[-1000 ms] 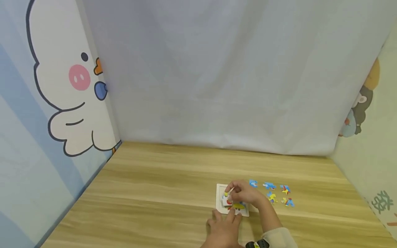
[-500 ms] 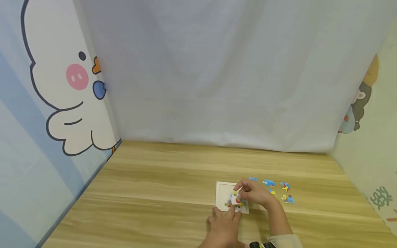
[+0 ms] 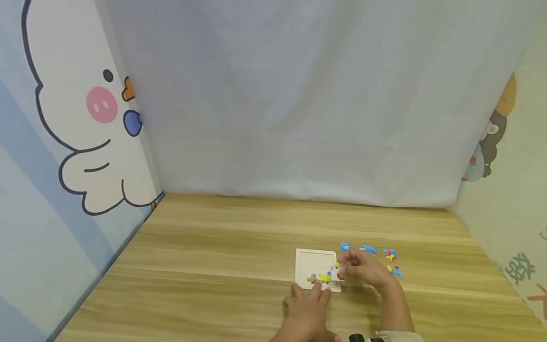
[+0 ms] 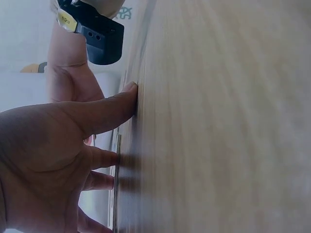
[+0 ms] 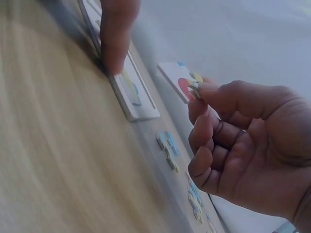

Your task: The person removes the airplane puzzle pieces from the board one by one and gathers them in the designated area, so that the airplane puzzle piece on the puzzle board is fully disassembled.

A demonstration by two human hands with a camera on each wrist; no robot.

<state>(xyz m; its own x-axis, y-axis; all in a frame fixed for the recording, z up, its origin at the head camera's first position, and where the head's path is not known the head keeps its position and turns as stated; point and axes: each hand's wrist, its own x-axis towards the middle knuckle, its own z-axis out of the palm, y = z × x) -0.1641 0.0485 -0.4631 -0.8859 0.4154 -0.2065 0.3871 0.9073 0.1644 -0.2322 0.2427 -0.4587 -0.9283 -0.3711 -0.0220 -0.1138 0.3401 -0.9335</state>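
My right hand [image 3: 369,271] pinches a white jigsaw piece [image 3: 337,273] with red, yellow and blue print between thumb and fingertips. In the right wrist view, this puzzle piece [image 5: 173,81] is held in the air, apart from the square wooden puzzle tray [image 3: 307,260]. Printed pieces [image 3: 325,278] lie along the tray's near side, with yellow most visible. My left hand [image 3: 304,311] rests with spread fingers at the tray's near edge. The left wrist view shows the left hand's thumb [image 4: 116,108] touching the table while its other fingers reach the tray rim.
Several loose jigsaw pieces lie right of the tray, among them a blue one [image 3: 346,246], a red-and-yellow one [image 3: 390,255] and another [image 3: 395,271]. My right hand covers part of that group. A grey curtain [image 3: 290,104] borders the wooden table [image 3: 205,247] at the back.
My right hand has moved right with the puzzle piece, from over the tray's middle to its right edge. Pieces along the tray's near side are now uncovered. My left hand stays at the tray.
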